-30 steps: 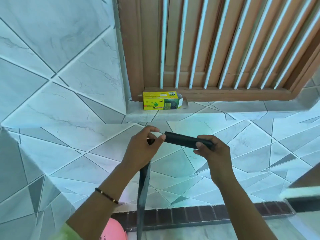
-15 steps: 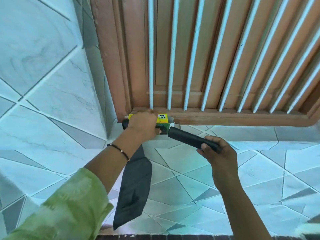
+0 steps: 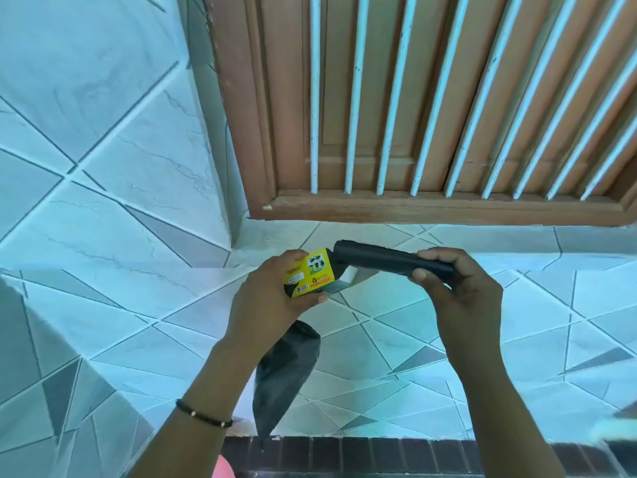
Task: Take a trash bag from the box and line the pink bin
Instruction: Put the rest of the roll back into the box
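My left hand [image 3: 265, 305] grips the small yellow trash bag box [image 3: 312, 274], lifted off the ledge, with its open end facing right. From under that same hand a loose black trash bag [image 3: 286, 370] hangs down. My right hand [image 3: 458, 291] holds the black roll of bags [image 3: 386, 258], whose left end touches the box's open end. A sliver of the pink bin [image 3: 224, 469] shows at the bottom edge, below my left forearm.
A tiled ledge [image 3: 275, 236] runs below a brown wooden window frame with white bars [image 3: 413, 132]. Pale tiled walls surround it. A dark brick strip [image 3: 344, 453] crosses the bottom. Something blurred and pale [image 3: 620, 429] sits at the right edge.
My left hand reached up to the ledge, took the yellow box and brought it down. The right hand moved the roll's end to the box opening. The torn-off bag still hangs from my left hand.
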The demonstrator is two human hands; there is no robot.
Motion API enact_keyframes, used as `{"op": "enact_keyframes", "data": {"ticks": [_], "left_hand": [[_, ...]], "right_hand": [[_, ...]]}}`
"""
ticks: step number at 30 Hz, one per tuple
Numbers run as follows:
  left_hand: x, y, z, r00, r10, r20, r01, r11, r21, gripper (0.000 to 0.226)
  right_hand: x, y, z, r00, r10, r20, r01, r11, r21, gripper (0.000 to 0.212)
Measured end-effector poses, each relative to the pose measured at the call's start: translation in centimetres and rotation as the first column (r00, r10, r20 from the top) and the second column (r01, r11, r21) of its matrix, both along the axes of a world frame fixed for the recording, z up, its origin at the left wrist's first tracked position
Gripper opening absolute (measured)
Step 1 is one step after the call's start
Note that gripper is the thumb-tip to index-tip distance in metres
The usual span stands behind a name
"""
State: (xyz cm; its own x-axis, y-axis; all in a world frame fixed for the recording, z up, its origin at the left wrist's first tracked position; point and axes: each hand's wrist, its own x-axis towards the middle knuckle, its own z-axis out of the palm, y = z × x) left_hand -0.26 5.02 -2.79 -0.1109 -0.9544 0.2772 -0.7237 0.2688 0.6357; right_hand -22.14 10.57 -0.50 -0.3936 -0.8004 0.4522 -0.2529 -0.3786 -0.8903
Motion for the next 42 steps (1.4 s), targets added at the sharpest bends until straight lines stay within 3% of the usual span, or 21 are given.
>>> {"op": "enact_keyframes", "data": {"ticks": [6, 11, 16, 21, 25, 28, 31, 35, 37, 42], "left_hand": [[2.8, 4.0, -0.9, 0.998, 0.034, -0.055, -0.034, 0.999, -0.002, 0.058], [5.0, 8.6, -1.0, 0.993, -0.107, 0.048, 0.108, 0.994, -0.019, 0.062], [5.9, 12.2, -1.3, 0.987, -0.024, 0.161, 0.04, 0.995, -0.096, 0.059], [7.1, 14.0, -0.5, 0.98, -0.003, 0.201, 0.051, 0.97, -0.236, 0.06], [7.4, 14.8, 1.1, 0.965, 0.053, 0.257, 0.06, 0.909, -0.413, 0.078], [7.1, 15.7, 2.7, 0.985, 0.107, 0.138, -0.036, 0.898, -0.438, 0.104], [6.7, 16.4, 3.7, 0.989, 0.143, -0.029, -0.143, 0.909, -0.392, 0.119], [6.8, 16.4, 3.8, 0.951, 0.092, -0.295, -0.153, 0.97, -0.191, 0.134], [6.6, 15.9, 2.9, 0.902, 0.067, -0.427, -0.126, 0.986, -0.113, 0.125], [7.0, 13.9, 0.0, 0.639, 0.127, -0.759, -0.14, 0.989, 0.047, 0.055]], "right_hand": [[2.3, 4.9, -0.7, 0.989, 0.057, -0.136, -0.045, 0.995, 0.089, 0.026], [5.7, 8.7, -1.7, 0.977, 0.111, -0.18, -0.068, 0.97, 0.232, 0.026], [9.4, 11.4, -3.5, 0.999, 0.041, 0.032, -0.047, 0.975, 0.219, 0.027], [11.3, 13.1, -3.7, 0.958, 0.101, 0.268, -0.142, 0.98, 0.137, 0.026], [11.9, 13.3, -4.1, 0.9, 0.126, 0.418, -0.181, 0.979, 0.095, 0.021], [11.9, 13.1, -4.2, 0.821, 0.175, 0.543, -0.242, 0.969, 0.054, 0.015], [11.7, 12.7, -3.9, 0.756, 0.231, 0.613, -0.284, 0.959, -0.01, 0.023], [11.6, 12.3, -3.6, 0.79, 0.23, 0.568, -0.278, 0.961, -0.002, 0.029], [11.6, 12.2, -3.5, 0.84, 0.22, 0.497, -0.271, 0.962, 0.031, 0.017], [11.5, 12.2, -2.9, 0.921, 0.168, 0.352, -0.217, 0.971, 0.102, 0.021]]}}
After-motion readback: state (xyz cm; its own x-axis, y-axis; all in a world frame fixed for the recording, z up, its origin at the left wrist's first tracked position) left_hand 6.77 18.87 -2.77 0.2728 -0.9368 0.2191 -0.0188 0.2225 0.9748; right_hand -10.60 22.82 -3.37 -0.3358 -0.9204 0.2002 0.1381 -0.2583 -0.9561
